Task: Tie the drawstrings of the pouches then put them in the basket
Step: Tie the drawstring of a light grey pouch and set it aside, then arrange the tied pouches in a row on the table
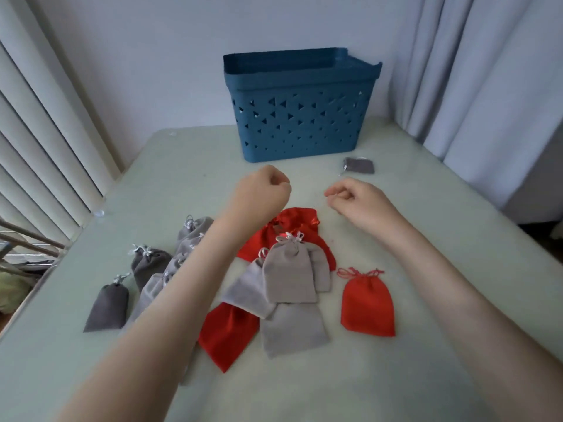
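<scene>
Left grip [262, 193] and right grip [356, 199] hover clenched above the counter [365, 385], nothing visible in either. The blue basket [301, 117] stands at 12 o'clock. A heap of grey and red pouches [289, 275] lies at 6 o'clock, and one dark grey pouch [359, 166] at 1 o'clock.

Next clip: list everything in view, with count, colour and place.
basket: one, blue, back of table
red pouches: three, centre and right
light grey pouches: four centre, more left behind the forearm
dark grey pouches: two left, one beside basket
table: one, pale green
curtain: one, pale, right
blinds: pale, left
left hand: fingers curled, between basket and pouches
right hand: fingers curled, nothing visible in either
</scene>
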### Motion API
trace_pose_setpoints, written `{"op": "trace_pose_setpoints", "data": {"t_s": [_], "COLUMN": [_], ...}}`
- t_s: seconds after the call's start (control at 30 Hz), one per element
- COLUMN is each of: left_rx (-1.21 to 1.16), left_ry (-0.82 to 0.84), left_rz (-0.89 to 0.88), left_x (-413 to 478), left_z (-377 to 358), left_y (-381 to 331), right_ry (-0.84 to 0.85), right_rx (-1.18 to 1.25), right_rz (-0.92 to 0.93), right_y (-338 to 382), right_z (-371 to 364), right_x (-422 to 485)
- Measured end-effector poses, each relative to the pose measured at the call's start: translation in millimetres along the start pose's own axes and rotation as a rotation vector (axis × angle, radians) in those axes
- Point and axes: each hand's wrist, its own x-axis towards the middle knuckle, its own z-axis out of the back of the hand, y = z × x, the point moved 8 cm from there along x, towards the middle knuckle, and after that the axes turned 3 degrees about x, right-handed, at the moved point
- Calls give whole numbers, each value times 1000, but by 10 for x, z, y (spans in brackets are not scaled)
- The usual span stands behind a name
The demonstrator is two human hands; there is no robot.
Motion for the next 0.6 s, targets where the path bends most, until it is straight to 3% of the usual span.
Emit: {"op": "trace_pose_setpoints", "data": {"t_s": [0.2,0.6], "left_rx": [235,349], "left_ry": [199,338], "left_rz": [-47,16], "left_x": [607,1325], "left_z": [-733,-1364], "left_y": [-455,-199], "right_ry": [-129,-149], "right_rx": [-129,-566], "right_rz": [-124,-85], "right_y": [-454,-1091], "right_z": [420,147], "right_x": [651,1739]}}
